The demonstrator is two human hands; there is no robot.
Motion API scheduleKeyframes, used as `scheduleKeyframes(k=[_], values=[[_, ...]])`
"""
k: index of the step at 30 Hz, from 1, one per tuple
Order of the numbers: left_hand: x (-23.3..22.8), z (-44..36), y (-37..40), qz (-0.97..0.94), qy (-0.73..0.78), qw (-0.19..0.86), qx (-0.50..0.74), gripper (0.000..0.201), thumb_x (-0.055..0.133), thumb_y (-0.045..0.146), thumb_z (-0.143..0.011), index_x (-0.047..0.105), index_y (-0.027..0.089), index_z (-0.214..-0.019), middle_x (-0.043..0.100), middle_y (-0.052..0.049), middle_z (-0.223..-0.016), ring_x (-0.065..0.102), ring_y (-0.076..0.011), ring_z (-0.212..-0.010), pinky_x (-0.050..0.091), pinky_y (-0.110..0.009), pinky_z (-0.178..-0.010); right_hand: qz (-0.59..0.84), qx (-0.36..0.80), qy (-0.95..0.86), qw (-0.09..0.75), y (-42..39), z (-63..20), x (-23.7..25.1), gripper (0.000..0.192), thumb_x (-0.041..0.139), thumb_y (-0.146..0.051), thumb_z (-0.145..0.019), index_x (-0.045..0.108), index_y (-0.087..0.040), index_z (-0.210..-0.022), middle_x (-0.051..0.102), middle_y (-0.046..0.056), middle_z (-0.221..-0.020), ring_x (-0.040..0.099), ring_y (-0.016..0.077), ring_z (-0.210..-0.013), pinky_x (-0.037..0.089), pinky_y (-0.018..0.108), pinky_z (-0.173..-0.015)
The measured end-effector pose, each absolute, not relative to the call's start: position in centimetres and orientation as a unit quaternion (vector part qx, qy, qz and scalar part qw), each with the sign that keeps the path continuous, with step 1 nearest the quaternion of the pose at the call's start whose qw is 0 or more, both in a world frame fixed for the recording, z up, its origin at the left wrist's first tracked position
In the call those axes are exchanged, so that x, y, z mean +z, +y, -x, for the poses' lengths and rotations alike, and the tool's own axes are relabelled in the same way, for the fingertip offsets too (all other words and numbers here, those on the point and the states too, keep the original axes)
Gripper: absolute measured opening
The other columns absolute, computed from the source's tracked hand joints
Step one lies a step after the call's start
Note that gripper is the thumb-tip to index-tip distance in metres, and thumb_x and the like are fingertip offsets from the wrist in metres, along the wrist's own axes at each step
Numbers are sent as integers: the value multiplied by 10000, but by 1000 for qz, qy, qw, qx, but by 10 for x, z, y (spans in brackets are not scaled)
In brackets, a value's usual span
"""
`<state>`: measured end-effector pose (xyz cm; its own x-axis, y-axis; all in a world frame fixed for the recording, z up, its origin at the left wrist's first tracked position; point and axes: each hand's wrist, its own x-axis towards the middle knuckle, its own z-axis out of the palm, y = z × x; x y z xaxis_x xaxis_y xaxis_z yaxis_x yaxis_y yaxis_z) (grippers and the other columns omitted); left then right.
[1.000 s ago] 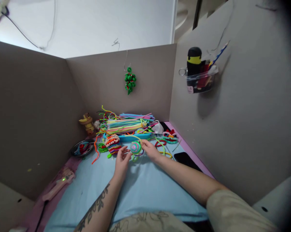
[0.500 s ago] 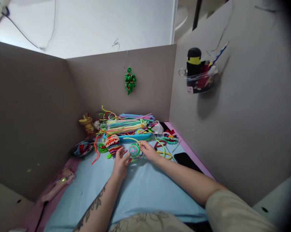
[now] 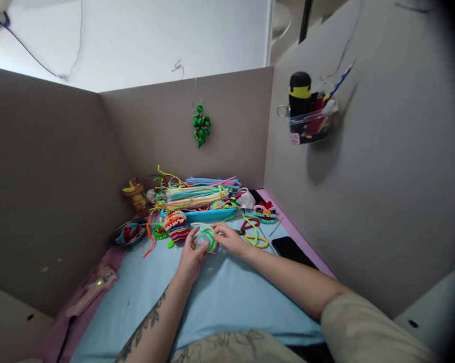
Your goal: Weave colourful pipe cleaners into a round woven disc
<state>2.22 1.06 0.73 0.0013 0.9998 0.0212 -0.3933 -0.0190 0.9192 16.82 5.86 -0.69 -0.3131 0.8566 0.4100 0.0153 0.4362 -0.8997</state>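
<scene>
A round coil of pipe cleaners, in green, pink and other colours, is held between my hands above the blue cloth. My left hand grips its left side, thumb on the front. At the upper right edge of the coil, my right hand pinches a pale yellow-green pipe cleaner, whose loose end reaches out to the left. The fingertips of both hands are partly hidden. Just behind my left hand lies a striped pipe-cleaner piece.
A blue tray heaped with pipe cleaners stands at the back. Yellow-handled scissors and a black phone lie to the right. At left are a dark bowl and a pink glue gun. Grey panels enclose the table.
The coil has shifted slightly left and down, and my left hand has closed onto it from looser, spread fingers. My right hand has moved a little left with the yellow-green pipe cleaner.
</scene>
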Motion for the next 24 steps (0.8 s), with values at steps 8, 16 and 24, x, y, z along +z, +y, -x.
scheduleKeyframes(k=[8,16,24], values=[[14,-23,7,-379,377,626,568,710,752,244,-588,432,219,-1222,581,-36,-887,568,-111,-641,436,-190,-517,275,577,-600,482,57,-167,0,188,605,-319,-691,549,-148,-633,549,40,-1000,523,144,-829,392,275,-761],[14,-20,6,-367,356,651,561,652,739,200,-603,463,210,-1194,587,-41,-888,570,-107,-633,432,-182,-509,296,531,-640,470,58,-168,-3,205,619,-333,-695,529,-156,-640,561,44,-971,522,162,-885,393,288,-800],[11,-16,9,-338,338,675,562,627,726,135,-612,475,207,-1182,587,-3,-774,514,-54,-512,385,-139,-434,307,355,-716,517,52,-168,-4,121,575,-259,-766,557,-194,-866,552,46,-993,507,172,-986,422,298,-796]])
